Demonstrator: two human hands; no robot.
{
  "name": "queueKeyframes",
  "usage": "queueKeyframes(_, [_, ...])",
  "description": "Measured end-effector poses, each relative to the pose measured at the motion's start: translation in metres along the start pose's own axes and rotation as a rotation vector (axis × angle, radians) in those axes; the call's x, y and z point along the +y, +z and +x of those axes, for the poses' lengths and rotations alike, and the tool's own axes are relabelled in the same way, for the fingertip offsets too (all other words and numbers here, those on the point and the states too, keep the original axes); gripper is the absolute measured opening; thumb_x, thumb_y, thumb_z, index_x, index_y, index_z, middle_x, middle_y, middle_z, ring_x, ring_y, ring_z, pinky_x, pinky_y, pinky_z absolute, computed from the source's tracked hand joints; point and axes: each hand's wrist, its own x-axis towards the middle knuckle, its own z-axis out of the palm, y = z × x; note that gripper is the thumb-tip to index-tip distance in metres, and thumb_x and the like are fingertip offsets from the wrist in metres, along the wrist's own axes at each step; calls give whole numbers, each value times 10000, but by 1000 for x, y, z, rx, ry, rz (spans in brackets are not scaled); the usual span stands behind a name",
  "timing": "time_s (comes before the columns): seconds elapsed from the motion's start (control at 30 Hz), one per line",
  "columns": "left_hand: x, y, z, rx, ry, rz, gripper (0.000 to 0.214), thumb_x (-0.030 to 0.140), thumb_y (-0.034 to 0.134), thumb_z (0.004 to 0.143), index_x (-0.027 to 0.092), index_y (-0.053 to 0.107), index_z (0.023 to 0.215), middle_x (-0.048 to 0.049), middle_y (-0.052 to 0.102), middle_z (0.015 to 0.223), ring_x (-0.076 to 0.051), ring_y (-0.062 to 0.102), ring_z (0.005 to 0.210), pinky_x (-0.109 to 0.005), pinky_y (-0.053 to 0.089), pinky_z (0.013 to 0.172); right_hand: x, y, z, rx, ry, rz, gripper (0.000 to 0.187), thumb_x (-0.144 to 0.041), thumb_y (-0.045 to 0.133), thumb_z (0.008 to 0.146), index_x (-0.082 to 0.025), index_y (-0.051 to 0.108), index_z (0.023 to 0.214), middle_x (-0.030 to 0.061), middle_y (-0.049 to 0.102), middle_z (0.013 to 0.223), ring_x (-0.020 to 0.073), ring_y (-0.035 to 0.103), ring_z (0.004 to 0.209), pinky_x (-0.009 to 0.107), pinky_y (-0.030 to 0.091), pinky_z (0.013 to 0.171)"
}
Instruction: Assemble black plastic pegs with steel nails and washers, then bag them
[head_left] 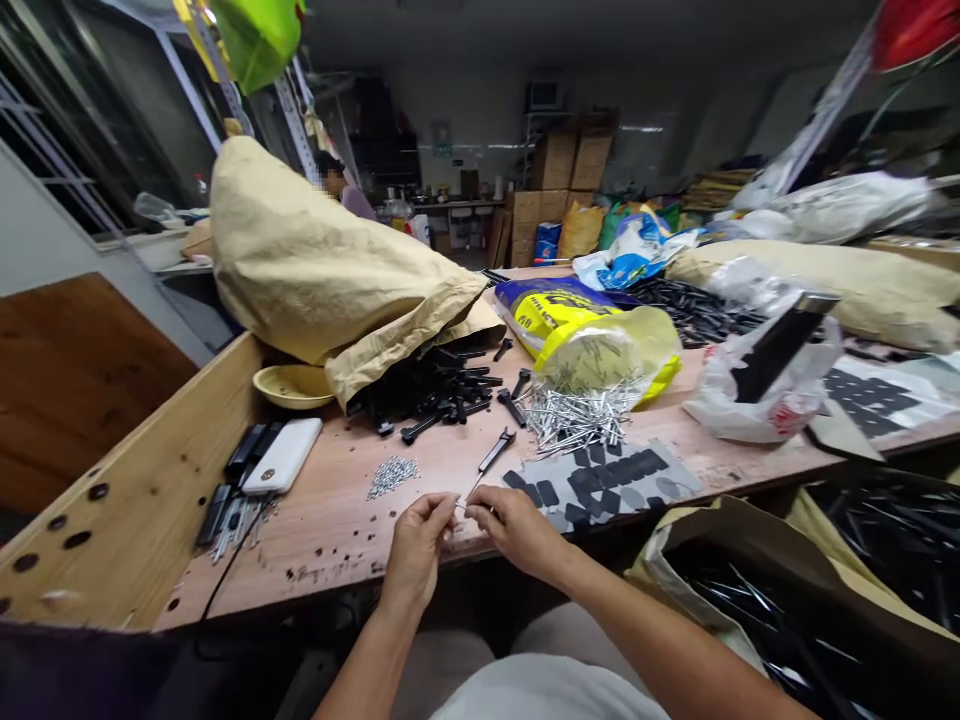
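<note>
My left hand [417,548] and my right hand [510,525] meet at the near edge of the wooden table [337,520], fingertips pinched together. My right hand grips the thin metal end of a black-handled tool part [491,456] that points away over the table. My left fingers pinch something small at the same spot; I cannot make it out. A small heap of tiny silver screws [391,475] lies just beyond my left hand. A pile of long silver pins [577,415] spills from a yellow bag [592,335].
Black plastic parts [435,390] pour out of a tan sack [315,260]. A yellow bowl [292,385], a white power bank [283,455], grey foam sheets [600,480] and plastic bags lie around. An open bag of black parts [862,580] stands at my right. A person sits far back.
</note>
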Motion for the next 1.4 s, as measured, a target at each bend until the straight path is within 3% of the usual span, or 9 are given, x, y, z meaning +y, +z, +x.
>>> queueKeyframes(0.37, [0,2,-2,-38,-37,-109,500,303,814,621,171,663,1079,-94,712,1002,-58,552,532,-173,328,445,16,2,-5,-49,111,203,279,-408,491,919,-188,572,770,-40,523,617,103,455,572,208,329,538])
queueKeyframes(0.6, [-14,8,1,-3,56,95,317,424,791,628,141,664,693,39,551,527,-51,412,443,-177,272,424,21,10,-7,-69,182,383,330,-499,517,892,-192,568,781,-58,479,564,87,412,478,205,335,475])
queueKeyframes(0.73, [-13,9,1,-76,2,94,420,361,788,646,169,708,1011,-32,689,853,-60,506,527,-177,353,465,34,3,-13,-68,238,414,363,-529,508,885,-188,601,803,-60,464,541,84,407,421,202,320,417])
queueKeyframes(0.9, [3,-4,6,3,39,85,485,362,786,666,201,654,1104,-48,670,1001,-62,566,586,-146,373,449,76,-70,-41,228,204,-105,275,-429,525,872,-206,686,866,35,682,855,181,622,785,275,473,714])
queueKeyframes(1.03, [10,-21,10,107,90,90,478,341,822,613,179,668,1037,-24,674,888,-71,570,603,-141,411,480,119,-157,-79,446,494,-516,199,-345,533,859,-197,667,865,54,691,838,198,625,773,295,449,720])
queueKeyframes(1.13, [6,-27,11,113,86,90,466,325,832,592,179,679,1008,-14,682,845,-67,556,595,-133,406,482,122,-182,-94,496,652,-702,163,-246,521,865,-162,661,861,107,672,869,207,610,782,306,420,702])
queueKeyframes(1.2, [1,-26,10,97,89,108,445,324,830,595,179,686,990,-12,685,826,-65,546,593,-128,399,480,106,-164,-90,473,631,-700,163,-212,508,874,-152,659,859,121,664,888,201,600,790,303,414,699])
queueKeyframes(1.3, [-2,-23,8,83,108,121,424,334,827,600,180,691,970,-7,682,800,-69,542,600,-131,398,486,72,-100,-72,330,474,-595,89,-247,598,838,-194,664,809,44,670,836,157,594,761,249,420,693])
queueKeyframes(1.4, [1,-26,5,94,148,152,433,357,819,608,178,692,981,-12,680,807,-79,540,607,-149,404,496,45,-40,-58,131,236,-175,121,-291,600,845,-200,647,780,-7,657,761,131,580,723,223,421,670])
